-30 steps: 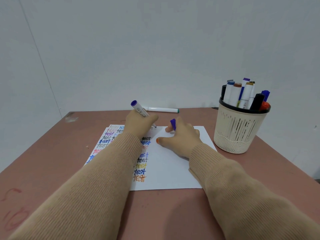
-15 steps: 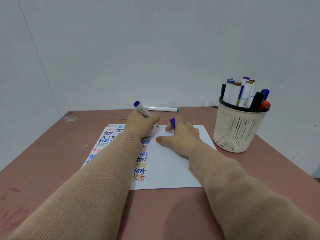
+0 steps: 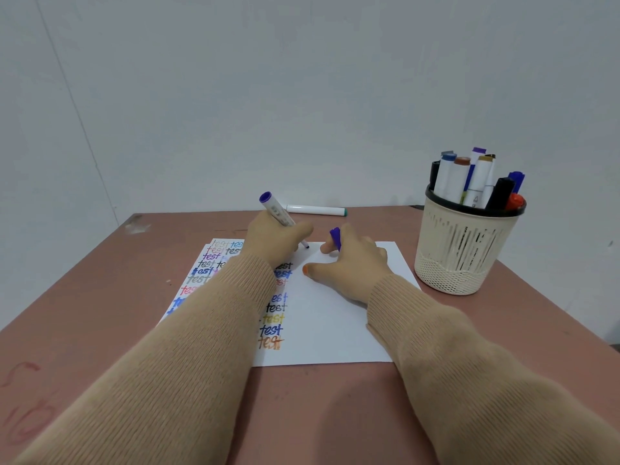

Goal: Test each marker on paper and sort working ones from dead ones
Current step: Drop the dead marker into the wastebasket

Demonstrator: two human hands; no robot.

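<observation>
1. Your left hand (image 3: 273, 238), just left of the frame's centre, has its fingers curled round the purple marker (image 3: 276, 212). The barrel slants up and to the left with its purple end uppermost. Its dark tip meets the paper (image 3: 335, 317) near the sheet's top edge.
2. Your right hand (image 3: 357, 263), just right of centre, rests on the blank white part of the sheet with its fingers spread. Two of those fingers pinch the purple cap (image 3: 335, 238), which stands up above the knuckles. The thumb, with an orange nail, points left and touches the sheet.
3. The paper lies flat in the middle of the frame on the reddish-brown surface (image 3: 100, 313). Its left part carries columns of the word "test" in many colours, partly hidden under your left sleeve (image 3: 201, 347). Its right part is unmarked.
4. A cream pen holder (image 3: 463, 256) with a black rim stands at the right of the frame, just beside the sheet's upper right corner. You cannot tell whether it touches the sheet. It holds a bunch of capped markers (image 3: 451, 177), all upright or leaning.
5. A white marker (image 3: 315, 210) with a green cap lies flat at the far edge of the surface, just above your left hand and against the wall.
6. Faint red scribbles mark the surface at the lower left of the frame.
</observation>
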